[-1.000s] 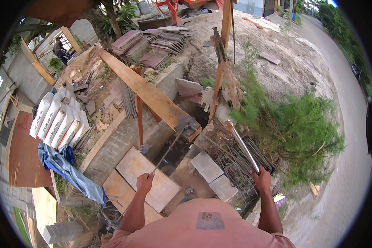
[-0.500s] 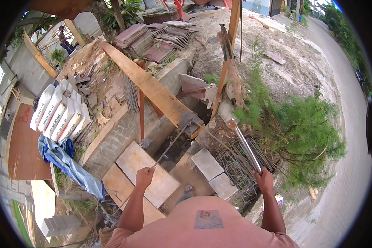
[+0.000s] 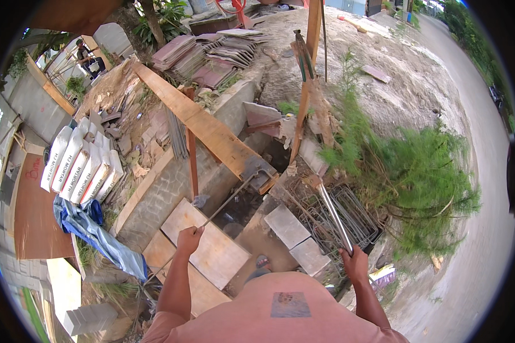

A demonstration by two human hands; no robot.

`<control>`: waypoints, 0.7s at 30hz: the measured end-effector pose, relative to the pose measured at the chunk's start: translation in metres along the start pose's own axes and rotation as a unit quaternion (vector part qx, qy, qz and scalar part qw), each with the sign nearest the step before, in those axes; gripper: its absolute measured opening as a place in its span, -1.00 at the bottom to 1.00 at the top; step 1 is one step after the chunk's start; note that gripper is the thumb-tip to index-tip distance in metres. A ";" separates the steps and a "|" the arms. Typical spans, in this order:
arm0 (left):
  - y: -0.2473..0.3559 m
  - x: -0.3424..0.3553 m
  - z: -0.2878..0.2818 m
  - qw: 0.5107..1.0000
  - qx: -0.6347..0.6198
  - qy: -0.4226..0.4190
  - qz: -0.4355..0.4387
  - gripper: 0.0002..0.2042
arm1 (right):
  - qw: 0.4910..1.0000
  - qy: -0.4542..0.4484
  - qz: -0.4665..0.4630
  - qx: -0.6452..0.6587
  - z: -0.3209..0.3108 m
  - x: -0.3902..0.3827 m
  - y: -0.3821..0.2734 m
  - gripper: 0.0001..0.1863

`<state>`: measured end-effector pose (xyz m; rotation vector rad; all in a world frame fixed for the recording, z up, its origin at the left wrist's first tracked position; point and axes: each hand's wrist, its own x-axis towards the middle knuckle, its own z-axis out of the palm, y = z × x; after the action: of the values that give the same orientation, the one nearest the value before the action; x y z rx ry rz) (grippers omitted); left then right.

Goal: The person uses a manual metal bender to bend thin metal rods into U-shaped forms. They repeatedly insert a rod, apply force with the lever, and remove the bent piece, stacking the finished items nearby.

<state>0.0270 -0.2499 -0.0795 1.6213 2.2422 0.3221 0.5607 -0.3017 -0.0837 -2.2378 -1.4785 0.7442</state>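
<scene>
My left hand (image 3: 189,240) is closed around a thin metal rod (image 3: 229,199). The rod slants up to the dark metal fitting (image 3: 256,167) on the near end of a long wooden plank (image 3: 203,124), and its other end runs down past my left forearm. My right hand (image 3: 356,263) grips the lower end of a shiny metal pipe (image 3: 333,208). The pipe points away from me, its far end near the base of a wooden post. Bent steel rod frames (image 3: 349,208) lie beside and under the pipe.
Pale boards (image 3: 206,243) and grey concrete blocks (image 3: 288,224) lie before my feet, around a dark trench (image 3: 238,214). Mortar sacks (image 3: 83,163) are stacked at left near a blue tarp (image 3: 106,240). A leafy green shrub (image 3: 412,183) stands at right. Another person (image 3: 90,59) is far left.
My left hand has drawn back to the left along with the rod. My right hand and the pipe sit a little lower and further left. The distant person has changed posture.
</scene>
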 end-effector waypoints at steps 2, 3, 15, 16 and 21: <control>-0.001 -0.003 0.003 1.000 -0.003 0.007 0.001 -0.45 | 1.000 -0.004 -0.013 -0.018 -0.004 0.007 0.002 -0.51; -0.001 -0.003 0.003 1.000 -0.005 0.011 0.001 -0.45 | 0.999 -0.007 -0.020 -0.027 -0.007 0.012 0.004 -0.51; 0.003 -0.002 -0.001 1.000 -0.015 0.007 0.015 -0.45 | 1.000 -0.022 -0.018 -0.007 -0.010 0.038 0.015 -0.54; 0.003 -0.002 -0.001 1.000 -0.019 0.008 0.012 -0.46 | 1.000 -0.010 -0.015 -0.004 -0.001 0.032 0.019 -0.54; -0.024 0.001 0.014 0.998 -0.041 0.040 0.021 -0.48 | 0.997 0.060 -0.057 0.009 0.025 0.007 0.019 -0.54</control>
<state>0.0109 -0.2566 -0.1014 1.6408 2.2244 0.4926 0.5617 -0.3027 -0.1159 -2.1251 -1.5187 0.5750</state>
